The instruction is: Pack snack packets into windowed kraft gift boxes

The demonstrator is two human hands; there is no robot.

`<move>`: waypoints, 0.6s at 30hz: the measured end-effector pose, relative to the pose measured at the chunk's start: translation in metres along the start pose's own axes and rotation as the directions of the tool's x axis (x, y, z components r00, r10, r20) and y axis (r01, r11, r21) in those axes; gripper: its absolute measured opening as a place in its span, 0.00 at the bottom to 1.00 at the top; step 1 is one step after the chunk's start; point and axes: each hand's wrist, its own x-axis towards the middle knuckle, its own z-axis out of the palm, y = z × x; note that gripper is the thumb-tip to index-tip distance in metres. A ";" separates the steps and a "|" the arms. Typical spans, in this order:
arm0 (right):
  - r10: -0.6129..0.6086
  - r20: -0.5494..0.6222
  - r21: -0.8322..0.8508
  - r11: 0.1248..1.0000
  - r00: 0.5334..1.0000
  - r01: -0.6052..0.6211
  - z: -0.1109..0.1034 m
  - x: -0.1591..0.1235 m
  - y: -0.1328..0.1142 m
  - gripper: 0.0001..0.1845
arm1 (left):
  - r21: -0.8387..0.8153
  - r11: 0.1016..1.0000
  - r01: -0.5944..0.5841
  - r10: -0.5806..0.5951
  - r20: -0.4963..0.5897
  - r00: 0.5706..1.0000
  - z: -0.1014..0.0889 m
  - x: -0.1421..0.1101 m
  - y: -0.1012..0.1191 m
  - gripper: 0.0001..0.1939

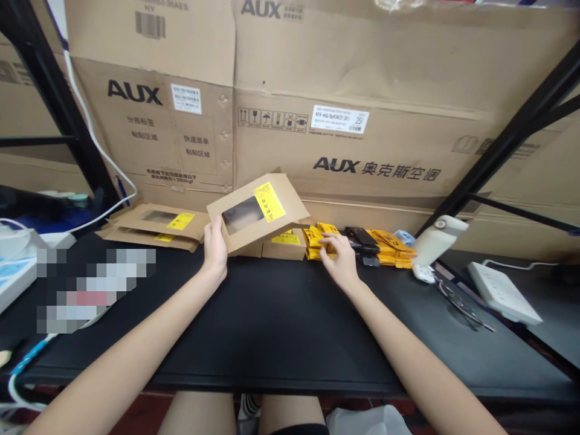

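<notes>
My left hand [214, 248] grips the lower left edge of a flat kraft box [259, 208] with a dark window and a yellow label, holding it tilted above the black table [272, 320]. My right hand [338, 257] reaches into a heap of small yellow packets [385, 244], its fingers curled on one packet at the heap's left end. A dark flat item [360, 237] lies on top of the packets. Another small kraft box [284, 244] sits under the lifted one.
Two more flat kraft boxes [156, 226] are stacked at the left. Large AUX cartons [344, 109] form a wall behind. On the right lie a white device [437, 238], scissors [460, 302] and a white power strip [502, 293]. Black shelf bars cross both sides.
</notes>
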 end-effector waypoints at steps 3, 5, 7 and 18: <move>0.007 0.197 -0.142 0.990 0.980 0.022 0.005 -0.004 0.003 0.08 | 0.044 0.999 0.025 -0.023 -0.040 0.999 0.003 -0.007 0.007 0.20; 0.038 0.290 -0.231 0.973 0.956 0.031 0.007 -0.006 0.002 0.11 | 0.088 0.996 0.008 -0.006 -0.028 1.000 0.005 -0.011 0.012 0.20; 0.056 0.368 -0.288 0.956 0.928 0.056 0.007 -0.007 -0.001 0.15 | 0.106 0.994 -0.005 0.007 -0.013 1.000 0.006 -0.013 0.015 0.19; 0.100 0.480 -0.434 0.890 0.872 0.136 0.008 -0.008 -0.007 0.26 | 0.191 0.982 -0.009 -0.018 0.136 0.991 0.008 -0.021 0.016 0.17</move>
